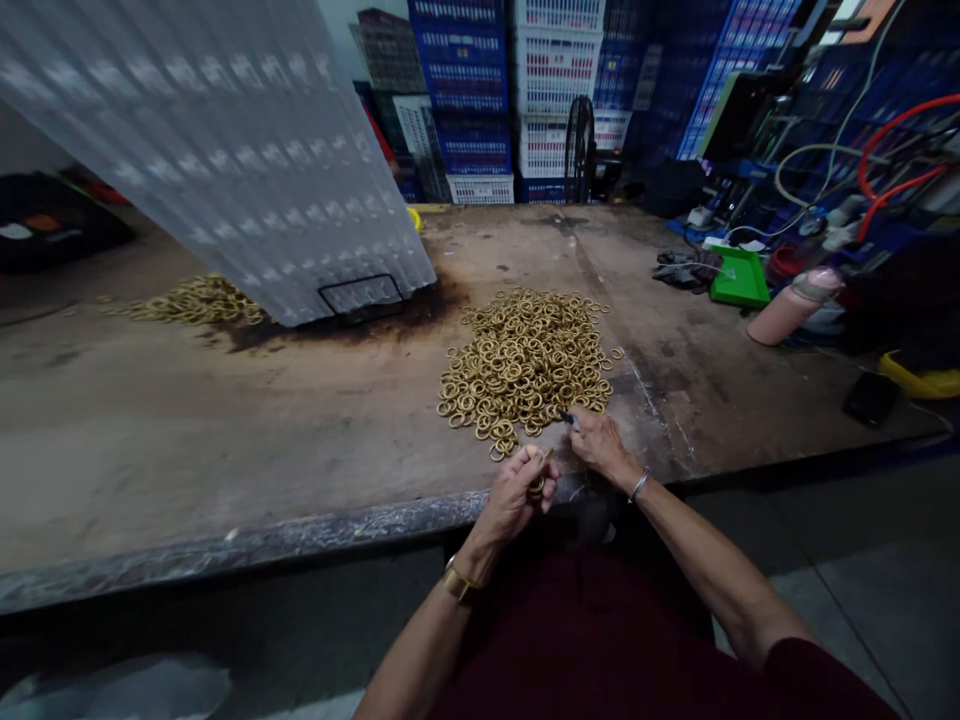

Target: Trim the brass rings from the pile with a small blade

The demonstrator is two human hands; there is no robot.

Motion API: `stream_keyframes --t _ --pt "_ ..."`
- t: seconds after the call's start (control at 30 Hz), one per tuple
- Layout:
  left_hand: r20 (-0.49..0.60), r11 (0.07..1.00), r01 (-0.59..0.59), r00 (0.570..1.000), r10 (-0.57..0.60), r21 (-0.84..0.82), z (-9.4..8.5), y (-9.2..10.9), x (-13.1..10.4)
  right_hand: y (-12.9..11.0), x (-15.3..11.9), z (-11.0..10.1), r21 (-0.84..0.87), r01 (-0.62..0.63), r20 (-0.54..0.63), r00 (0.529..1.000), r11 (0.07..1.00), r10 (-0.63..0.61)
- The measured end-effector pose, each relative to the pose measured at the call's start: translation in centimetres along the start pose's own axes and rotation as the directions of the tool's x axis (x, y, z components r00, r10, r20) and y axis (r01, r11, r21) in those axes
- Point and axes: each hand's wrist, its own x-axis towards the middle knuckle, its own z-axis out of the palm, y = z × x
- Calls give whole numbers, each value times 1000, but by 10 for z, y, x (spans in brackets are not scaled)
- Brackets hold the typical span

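Observation:
A large pile of brass-coloured rings (529, 355) lies on the worn wooden table (360, 430) in front of me. At the table's front edge, my left hand (525, 482) is closed on some of these rings, partly hidden by its fingers. Just right of it, my right hand (596, 438) holds a dark-tipped pen-like tool (570, 419), its tip at the lower right edge of the pile. The two hands are apart.
Tall translucent corrugated stack (300, 170) stands on the table at left; more rings (199, 300) lie beside it. At right are a green tray (739, 277), a pink bottle (795, 305) and a black phone-like object (870, 398). Crates (461, 90) and a fan (581, 145) stand behind.

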Motion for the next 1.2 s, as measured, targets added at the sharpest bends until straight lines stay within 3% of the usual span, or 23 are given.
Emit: stream_keyframes --t 0.13,0.27,0.5,0.63,0.83,0.97,1.1,1.2 --pt "-33 997 21 999 -24 -71 -6 -3 5 -2 26 -9 -55 -20 -92 996 998 15" --pt "-49 990 30 998 -38 -141 -11 0 5 -1 46 -9 -166 -92 -25 996 982 89" --pt "-11 950 146 988 -155 -276 -19 5 10 8 49 -1 -192 -57 -43 998 980 50" --pt "-80 937 139 982 -173 -321 -19 3 17 13 41 0 -95 57 -107 992 994 -67" --pt "-180 981 20 982 -55 -193 -18 2 28 12 19 4 145 222 -136 970 964 -203" --pt "-188 986 67 977 -96 -152 -20 -2 34 4 3 9 217 321 -135 945 922 -297" --pt "-153 979 126 977 -150 -158 -19 -6 34 -5 -3 13 280 329 -105 944 902 -311" --pt "-157 977 107 978 -137 -187 -17 -5 33 -10 -2 14 422 240 -76 970 874 -230"
